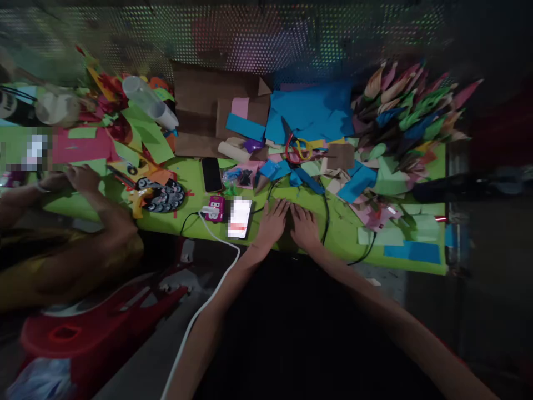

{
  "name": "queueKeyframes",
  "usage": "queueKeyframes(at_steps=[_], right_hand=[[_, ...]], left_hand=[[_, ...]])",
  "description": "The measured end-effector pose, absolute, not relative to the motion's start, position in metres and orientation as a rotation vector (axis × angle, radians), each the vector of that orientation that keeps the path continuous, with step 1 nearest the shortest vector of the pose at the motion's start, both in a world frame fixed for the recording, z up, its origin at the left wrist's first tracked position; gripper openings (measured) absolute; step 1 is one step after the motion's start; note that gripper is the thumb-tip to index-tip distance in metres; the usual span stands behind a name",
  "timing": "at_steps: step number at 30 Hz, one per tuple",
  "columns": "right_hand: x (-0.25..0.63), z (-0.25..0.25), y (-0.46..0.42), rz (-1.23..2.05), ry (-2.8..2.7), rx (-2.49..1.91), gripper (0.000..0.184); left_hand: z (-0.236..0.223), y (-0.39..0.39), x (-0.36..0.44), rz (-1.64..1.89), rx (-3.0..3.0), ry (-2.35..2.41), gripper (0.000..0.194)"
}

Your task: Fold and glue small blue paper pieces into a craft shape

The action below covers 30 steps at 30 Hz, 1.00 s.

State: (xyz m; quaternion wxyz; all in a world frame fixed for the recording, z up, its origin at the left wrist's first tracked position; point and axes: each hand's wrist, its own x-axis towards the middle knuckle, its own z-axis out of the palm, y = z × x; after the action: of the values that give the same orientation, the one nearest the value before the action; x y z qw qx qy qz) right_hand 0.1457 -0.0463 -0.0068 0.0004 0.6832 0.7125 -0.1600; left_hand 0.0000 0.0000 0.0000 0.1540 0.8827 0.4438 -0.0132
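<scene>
My left hand (273, 222) lies flat on the green table (233, 161) near its front edge, fingers stretched forward. Beside it, a narrow gap away, my right hand (305, 225) rests palm down in the same way. Neither hand holds anything. Just left of my left hand is a phone with a lit screen (240, 218). A pink box with a white plug (214, 209) lies beyond it, a white cable running back from it toward me. Past my fingers are blue paper pieces (308, 180) and scissors with red and yellow handles (297, 147).
Folded paper cones (416, 111) crowd the back right. Brown cardboard (195, 111) and blue sheets (310, 108) lie at the back, before a perforated metal panel (233, 39). A dark phone (211, 174) lies left of centre. Another person's hands (83, 179) work at the left, above a red chair (104, 311).
</scene>
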Motion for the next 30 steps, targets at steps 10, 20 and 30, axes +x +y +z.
queueKeyframes(at_steps=[10, 20, 30], right_hand=[[0.147, -0.004, -0.044, -0.530, 2.276, 2.119, 0.068], [0.156, -0.001, -0.036, -0.527, 2.304, 2.146, 0.062], [0.170, -0.005, -0.022, -0.516, 2.150, 2.432, 0.039]], left_hand=[[0.000, -0.001, -0.001, -0.035, 2.507, 1.272, 0.059], [0.003, 0.009, -0.003, -0.016, 2.487, 1.257, 0.056], [0.012, 0.023, -0.011, 0.114, 2.299, 1.530, 0.052]])
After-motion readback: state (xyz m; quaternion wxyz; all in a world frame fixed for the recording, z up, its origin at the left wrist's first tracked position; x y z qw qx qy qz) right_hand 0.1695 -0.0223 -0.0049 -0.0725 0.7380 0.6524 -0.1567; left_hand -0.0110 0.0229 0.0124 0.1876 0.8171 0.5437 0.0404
